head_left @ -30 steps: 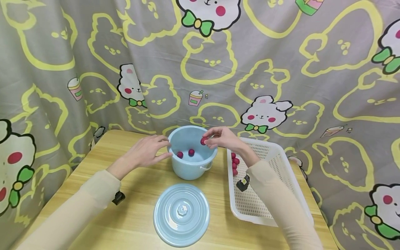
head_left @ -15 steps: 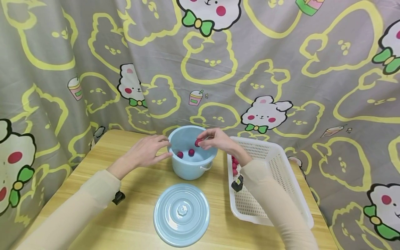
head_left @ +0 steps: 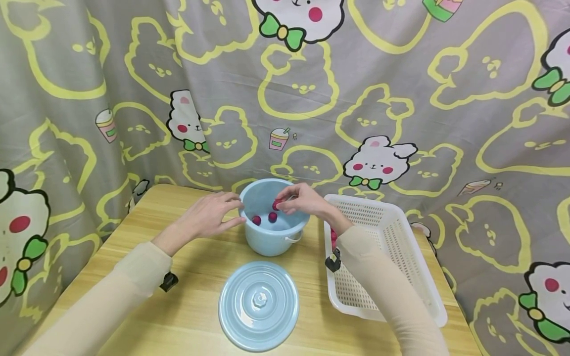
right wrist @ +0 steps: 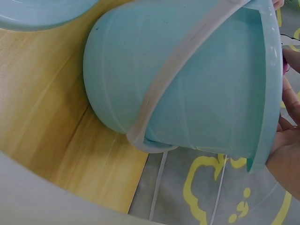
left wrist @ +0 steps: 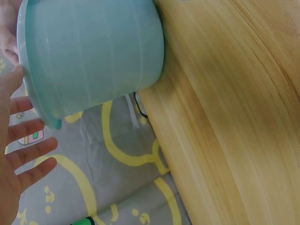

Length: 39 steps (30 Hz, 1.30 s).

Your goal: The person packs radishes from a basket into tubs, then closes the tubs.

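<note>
Light-blue plastic bucket (head_left: 272,225) sits mid-table on the wooden table (head_left: 187,277), handle folded down its side in the right wrist view. Right hand (head_left: 302,200) is over the bucket's mouth, fingertips pinching one red ball (head_left: 276,204) just above the opening. Two more red balls (head_left: 264,218) lie on the bucket floor, a bit apart. Left hand (head_left: 209,214) rests against the bucket's left wall with fingers straight and loosely spread, not curled round anything; the left wrist view shows them fanned beside the rim. Just right of the bucket is a white mesh basket (head_left: 392,257) with a few red balls at its left edge, mostly hidden by the forearm. Nearer, the round blue lid (head_left: 258,305) lies flat on the table.
</note>
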Motion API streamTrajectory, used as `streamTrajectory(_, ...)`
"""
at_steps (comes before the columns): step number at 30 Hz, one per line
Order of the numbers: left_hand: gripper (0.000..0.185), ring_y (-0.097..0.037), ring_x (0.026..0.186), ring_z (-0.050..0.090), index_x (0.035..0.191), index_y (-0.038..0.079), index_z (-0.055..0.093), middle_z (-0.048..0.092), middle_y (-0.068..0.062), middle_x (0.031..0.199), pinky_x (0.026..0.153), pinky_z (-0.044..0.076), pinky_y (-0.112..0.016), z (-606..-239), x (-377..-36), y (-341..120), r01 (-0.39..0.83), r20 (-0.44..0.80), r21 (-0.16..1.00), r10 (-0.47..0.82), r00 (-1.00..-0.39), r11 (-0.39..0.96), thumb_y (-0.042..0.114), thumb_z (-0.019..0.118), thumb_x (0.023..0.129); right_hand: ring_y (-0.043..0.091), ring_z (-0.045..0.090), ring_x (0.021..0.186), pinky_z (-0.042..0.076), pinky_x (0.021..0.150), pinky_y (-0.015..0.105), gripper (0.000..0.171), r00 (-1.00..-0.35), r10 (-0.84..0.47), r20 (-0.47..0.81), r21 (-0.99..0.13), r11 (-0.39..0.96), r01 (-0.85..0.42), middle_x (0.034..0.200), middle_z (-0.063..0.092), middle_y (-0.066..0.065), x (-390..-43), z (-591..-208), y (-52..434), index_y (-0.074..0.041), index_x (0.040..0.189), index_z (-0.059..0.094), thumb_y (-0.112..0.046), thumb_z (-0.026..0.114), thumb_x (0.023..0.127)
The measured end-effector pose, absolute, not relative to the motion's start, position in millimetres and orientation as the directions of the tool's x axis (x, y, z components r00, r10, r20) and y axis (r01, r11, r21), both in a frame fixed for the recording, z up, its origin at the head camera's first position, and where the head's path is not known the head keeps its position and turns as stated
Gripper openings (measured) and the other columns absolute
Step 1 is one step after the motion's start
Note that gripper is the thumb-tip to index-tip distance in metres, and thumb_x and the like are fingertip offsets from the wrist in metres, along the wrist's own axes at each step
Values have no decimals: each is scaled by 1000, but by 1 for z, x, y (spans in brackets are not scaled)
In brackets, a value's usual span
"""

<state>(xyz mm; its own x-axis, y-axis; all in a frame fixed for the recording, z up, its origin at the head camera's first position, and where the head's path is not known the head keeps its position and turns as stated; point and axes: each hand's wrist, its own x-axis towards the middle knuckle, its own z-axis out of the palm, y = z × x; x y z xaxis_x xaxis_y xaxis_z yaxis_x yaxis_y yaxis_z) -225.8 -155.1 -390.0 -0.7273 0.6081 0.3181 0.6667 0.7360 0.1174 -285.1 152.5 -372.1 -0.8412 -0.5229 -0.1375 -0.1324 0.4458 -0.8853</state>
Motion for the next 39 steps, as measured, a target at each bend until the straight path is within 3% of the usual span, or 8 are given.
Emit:
streamTrajectory(5,44,-32,112,72,120,14,75,72,-12,128,92,62,-52,-389,-226,-155,667,317,121,608,-728,736,52,68,100,17,77,86,63,94,53,29,-830,-537,-150,-875,464,-142,111,76,12,-288,-374,147,-3,120,74,-16,78,95)
streamTrajectory(9,44,-32,112,72,121,14,75,72,-12,128,93,62,-52,-390,-226,-155,669,319,116,610,-725,734,52,67,100,40,76,96,66,87,43,29,-816,-555,-163,-872,468,-145,110,76,12,-287,-375,142,-2,120,73,-16,78,95)
streamTrajectory(12,44,-32,112,72,121,14,75,73,-13,128,93,62,-52,-390,-226,-155,670,321,112,611,-723,734,52,67,100,50,72,107,66,81,34,28,-809,-562,-173,-866,478,-148,110,77,12,-287,-376,139,-1,120,74,-16,77,95)
streamTrajectory(22,44,-33,113,72,121,14,75,72,-13,128,94,61,-53,-389,-225,-155,664,317,117,606,-730,738,52,67,100,15,74,83,65,77,30,27,-808,-557,-191,-851,504,-146,107,77,12,-287,-375,136,-1,119,74,-15,77,96)
streamTrajectory(25,44,-33,113,72,121,14,75,72,-13,128,94,61,-52,-389,-225,-155,663,319,117,604,-730,740,52,67,100,19,74,85,66,81,34,27,-809,-554,-196,-844,516,-149,106,77,12,-286,-374,134,-1,119,74,-15,77,96)
streamTrajectory(30,44,-33,112,72,121,14,75,72,-12,129,93,61,-52,-389,-224,-155,661,319,117,602,-732,741,52,67,100,41,74,99,65,89,48,26,-807,-552,-209,-829,538,-152,105,77,12,-287,-375,131,-1,118,75,-14,78,95)
streamTrajectory(37,44,-33,113,72,121,15,75,72,-12,129,94,62,-52,-389,-225,-155,662,317,116,604,-732,741,53,67,100,21,74,86,65,80,33,32,-808,-556,-195,-822,542,-175,107,77,12,-289,-378,131,3,123,72,-15,77,96)
streamTrajectory(39,44,-32,113,72,122,15,75,72,-12,129,93,62,-52,-390,-225,-155,662,319,114,604,-730,740,52,67,100,22,74,89,66,84,37,35,-809,-557,-188,-833,526,-168,111,76,12,-288,-378,132,4,126,70,-14,76,96)
